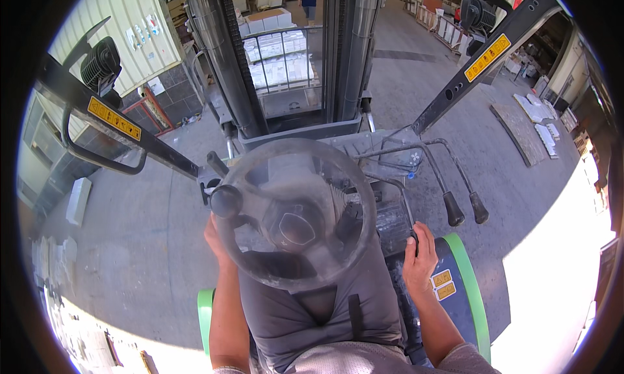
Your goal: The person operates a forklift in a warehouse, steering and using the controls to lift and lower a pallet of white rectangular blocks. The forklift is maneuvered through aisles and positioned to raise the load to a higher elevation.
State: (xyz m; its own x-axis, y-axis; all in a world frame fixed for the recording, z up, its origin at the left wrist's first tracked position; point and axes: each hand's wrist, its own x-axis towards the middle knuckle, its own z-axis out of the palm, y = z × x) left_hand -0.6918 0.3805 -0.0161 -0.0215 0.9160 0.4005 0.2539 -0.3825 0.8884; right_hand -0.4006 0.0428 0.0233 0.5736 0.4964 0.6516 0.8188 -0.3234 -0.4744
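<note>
I sit in a forklift seat, looking down at the steering wheel point(296, 215), which is blurred as if turning. My left hand point(218, 241) is at the wheel's left rim, just below the black spinner knob point(225, 200). My right hand point(419, 257) rests closed on a small dark control at the right side of the dashboard. Two long control levers with black knobs point(465, 208) stand just beyond my right hand, untouched.
The mast point(286, 55) rises straight ahead with a load of white boxes on a pallet point(279, 59) behind it. A person in blue point(310, 0) stands far ahead. Stacked slabs point(536, 124) lie to the right; a white container wall point(123, 29) is at left.
</note>
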